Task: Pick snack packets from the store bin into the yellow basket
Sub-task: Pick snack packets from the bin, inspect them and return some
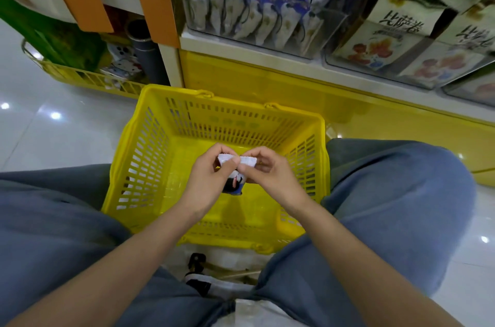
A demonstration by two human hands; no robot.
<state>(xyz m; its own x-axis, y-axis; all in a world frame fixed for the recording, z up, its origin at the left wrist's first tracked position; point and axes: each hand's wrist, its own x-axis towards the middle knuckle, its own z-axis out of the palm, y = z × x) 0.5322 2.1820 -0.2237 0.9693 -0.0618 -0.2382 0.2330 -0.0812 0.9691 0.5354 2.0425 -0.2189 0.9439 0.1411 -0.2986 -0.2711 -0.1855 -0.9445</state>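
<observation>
Between my knees on the floor stands the yellow basket (pixel 166 155), its bottom bare where visible. Over its middle both hands hold one small white snack packet (pixel 247 161) with a dark print low down. My left hand (pixel 211 179) pinches the packet's top left edge, my right hand (pixel 267 174) pinches its top right edge. The packet hangs inside the basket's opening, partly hidden by my fingers. The clear store bin (pixel 203 24) of blue-and-white snack packets (pixel 267 18) sits on the shelf above and behind the basket.
To the right of the bin, clear bins hold white flowered boxes (pixel 380 42). A yellow shelf base (pixel 267 85) runs behind the basket. Another yellow basket (pixel 85 77) with goods stands at the left. Orange hanging tags (pixel 155 0) hang above. Glossy white floor lies left.
</observation>
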